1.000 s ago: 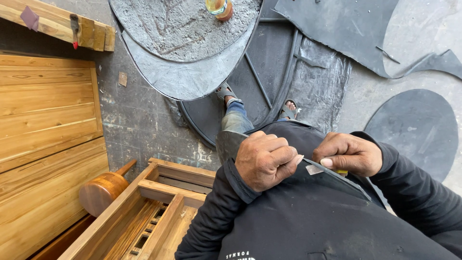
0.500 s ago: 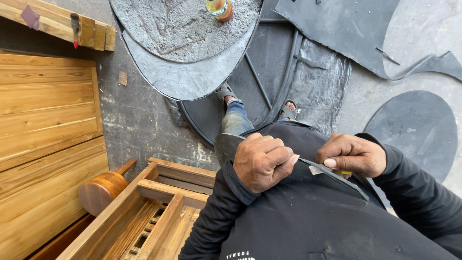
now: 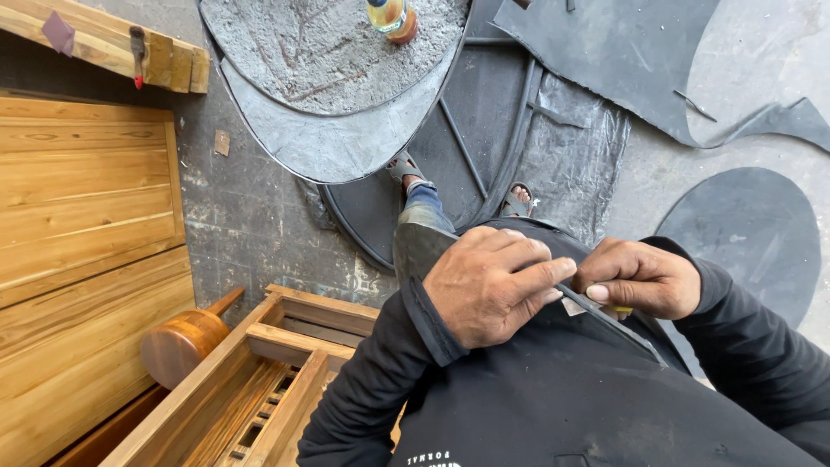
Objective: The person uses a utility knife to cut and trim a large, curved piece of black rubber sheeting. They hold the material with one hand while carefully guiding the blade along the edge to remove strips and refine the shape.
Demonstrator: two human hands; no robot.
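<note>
Head view, looking down past the person's dark-sleeved arms to a concrete floor (image 3: 259,216). Large items: pale wooden panels (image 3: 78,225) at left, a slatted wooden frame (image 3: 259,380) near the body, a grey oval sheet (image 3: 337,95) at the far side, and a dark oval offcut (image 3: 743,242) at right; a wooden mallet (image 3: 186,342) lies beside the frame. The work piece is a dark sheet strip (image 3: 622,333) held across the lap, in front of the chest. It looks thin, pliant and light, probably rubber or leather, so it would sag unless pinched close to the working edge, as both hands do here. The left hand (image 3: 493,281) is closed over the strip's upper edge, thumb and forefinger pinching it. The right hand (image 3: 644,277) is clamped on a small blade with a yellow handle (image 3: 596,307), touching the strip; the tool's exact kind is unclear. Compared with the frame a second ago, the hands sit almost unchanged, the blade only slightly shifted along the edge.
</note>
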